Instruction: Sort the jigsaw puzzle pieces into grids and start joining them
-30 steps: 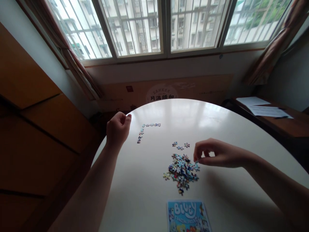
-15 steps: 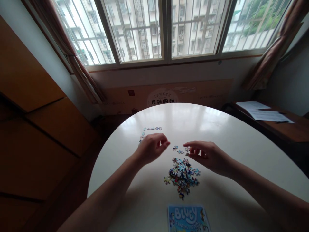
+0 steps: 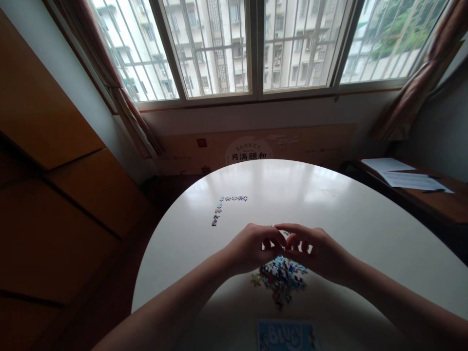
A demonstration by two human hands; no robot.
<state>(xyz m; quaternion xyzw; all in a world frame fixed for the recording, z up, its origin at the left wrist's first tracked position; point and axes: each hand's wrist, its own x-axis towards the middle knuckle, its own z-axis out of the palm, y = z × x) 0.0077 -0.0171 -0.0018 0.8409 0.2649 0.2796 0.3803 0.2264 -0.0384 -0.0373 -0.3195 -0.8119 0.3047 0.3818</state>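
Note:
My left hand (image 3: 258,246) and my right hand (image 3: 310,246) meet fingertip to fingertip above the far end of a heap of puzzle pieces (image 3: 283,280). Both have their fingers closed in a pinch; whatever lies between the fingertips is too small and hidden to name. A few loose pieces are mostly covered by the hands. To the left, joined pieces (image 3: 218,209) form an L-shaped corner, one row running right and one running toward me.
A blue Bluey box (image 3: 287,335) lies at the near edge of view on the round white table (image 3: 175,243). Papers (image 3: 413,180) and pens rest on a brown side table at the right. Beyond stands a printed board (image 3: 314,141) below the windows.
My left hand has moved right and nearer to me, now meeting my right hand. The L-shaped row of pieces is uncovered, while the loose pieces are mostly hidden. The view has shifted slightly.

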